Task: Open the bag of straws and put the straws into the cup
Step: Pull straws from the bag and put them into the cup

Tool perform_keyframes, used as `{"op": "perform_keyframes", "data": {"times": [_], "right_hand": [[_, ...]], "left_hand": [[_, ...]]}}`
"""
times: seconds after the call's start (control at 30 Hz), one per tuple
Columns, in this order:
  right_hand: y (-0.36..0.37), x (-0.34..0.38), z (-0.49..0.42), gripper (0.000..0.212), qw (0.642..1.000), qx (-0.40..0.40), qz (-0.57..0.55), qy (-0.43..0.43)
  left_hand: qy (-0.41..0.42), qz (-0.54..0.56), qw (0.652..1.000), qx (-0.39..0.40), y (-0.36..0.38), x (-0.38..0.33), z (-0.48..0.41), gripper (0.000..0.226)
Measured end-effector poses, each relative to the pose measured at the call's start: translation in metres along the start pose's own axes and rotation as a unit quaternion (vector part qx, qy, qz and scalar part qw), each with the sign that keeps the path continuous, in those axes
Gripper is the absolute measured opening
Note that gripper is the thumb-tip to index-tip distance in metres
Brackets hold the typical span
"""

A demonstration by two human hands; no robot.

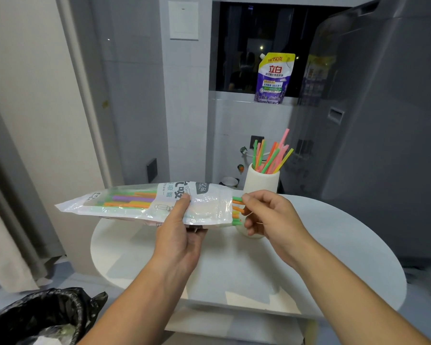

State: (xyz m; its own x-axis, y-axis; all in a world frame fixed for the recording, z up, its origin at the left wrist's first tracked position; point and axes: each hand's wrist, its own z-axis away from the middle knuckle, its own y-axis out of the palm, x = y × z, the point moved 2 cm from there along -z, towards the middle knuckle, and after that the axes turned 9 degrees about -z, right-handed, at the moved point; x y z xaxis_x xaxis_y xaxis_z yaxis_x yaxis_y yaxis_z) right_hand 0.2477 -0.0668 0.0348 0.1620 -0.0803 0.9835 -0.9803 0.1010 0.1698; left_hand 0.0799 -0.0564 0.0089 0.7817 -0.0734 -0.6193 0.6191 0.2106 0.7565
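The round white table (358, 232) has a broad bare stretch near the person and to the right of the right hand (266, 215). There a hand could pass. A tall white cylindrical cup (259, 181) stands at the far edge, just behind that hand. Its mouth is crowded with pink, green, orange and yellow straws (271, 155) fanning up and rightward. The long clear plastic bag (135, 205), gripped level by the left hand (179, 235), spans the air over the table's left half. The right hand pinches the protruding straw ends (237, 207). A tall grey appliance (383, 120) walls the right side, and a black-lined bin (47, 312) sits low on the left.
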Motion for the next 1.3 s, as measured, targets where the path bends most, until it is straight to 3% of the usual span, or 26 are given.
{"op": "perform_keyframes", "data": {"times": [0.17, 0.53, 0.87, 1.07, 1.3], "right_hand": [[0.005, 0.000, 0.003, 0.022, 1.000, 0.008, -0.005, 0.024], [0.016, -0.010, 0.008, 0.026, 0.976, 0.012, -0.171, 0.137], [0.017, -0.017, 0.006, 0.027, 0.981, -0.016, -0.156, 0.118], [0.013, -0.019, 0.006, 0.012, 0.998, -0.005, -0.041, 0.038], [0.006, -0.010, 0.004, 0.018, 0.999, -0.034, -0.032, -0.017]], "left_hand": [[0.018, -0.013, 1.000, 0.010, 0.002, -0.001, 0.001, 0.040], [0.169, -0.163, 0.970, 0.060, 0.006, -0.022, 0.007, 0.045], [0.155, -0.171, 0.972, 0.038, 0.004, -0.017, 0.003, 0.043], [0.093, -0.134, 0.986, -0.012, -0.004, -0.012, -0.003, 0.038], [0.021, -0.069, 0.997, -0.024, -0.007, -0.006, -0.007, 0.035]]}}
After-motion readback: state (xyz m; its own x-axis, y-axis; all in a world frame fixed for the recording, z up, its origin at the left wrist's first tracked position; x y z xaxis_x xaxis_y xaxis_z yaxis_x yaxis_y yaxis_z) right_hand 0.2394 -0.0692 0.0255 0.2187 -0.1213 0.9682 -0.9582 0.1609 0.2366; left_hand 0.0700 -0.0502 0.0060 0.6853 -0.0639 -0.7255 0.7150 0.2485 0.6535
